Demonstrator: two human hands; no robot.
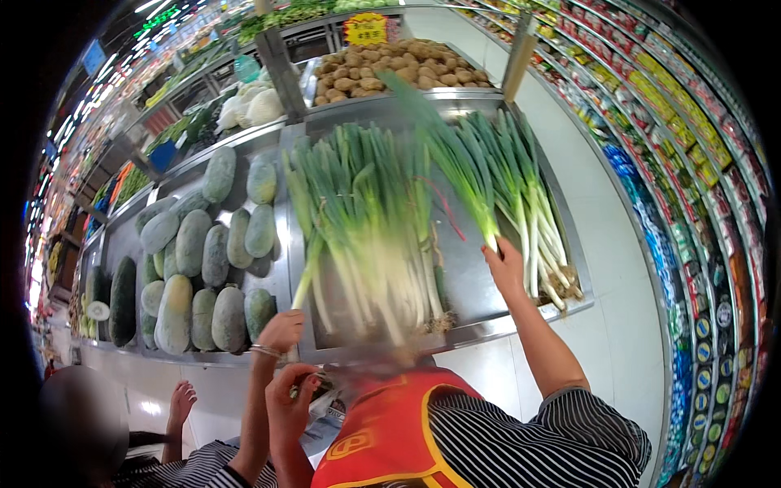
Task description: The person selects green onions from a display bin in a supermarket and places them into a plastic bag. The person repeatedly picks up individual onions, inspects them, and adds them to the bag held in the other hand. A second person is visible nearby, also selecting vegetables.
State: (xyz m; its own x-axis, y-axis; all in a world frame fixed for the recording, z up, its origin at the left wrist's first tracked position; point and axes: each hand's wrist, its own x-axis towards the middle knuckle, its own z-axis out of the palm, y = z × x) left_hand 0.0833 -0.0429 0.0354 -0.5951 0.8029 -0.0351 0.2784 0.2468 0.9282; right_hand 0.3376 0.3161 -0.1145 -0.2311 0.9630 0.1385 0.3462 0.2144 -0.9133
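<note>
My right hand [506, 265] grips a large green onion [467, 177] by its pale stalk, its green leaves slanting up and to the left. Beside it lies a bundle of green onions [528, 201] with roots at the tray's front. My left hand [291, 393] is curled low by my apron; whether something small sits in its fingers is unclear. A co-worker's hand [282, 331] with a bracelet holds one green onion [312, 268] at the left of a wide pile of green onions [372, 213]. The pile's lower middle is blurred.
A metal display tray [479, 293] carries the onions. Winter melons [192, 244] fill the section to the left. Potatoes [396, 67] are heaped behind, near a metal post [280, 73]. A red tie [448, 213] lies by the pile. Stocked shelves [689, 201] line the right.
</note>
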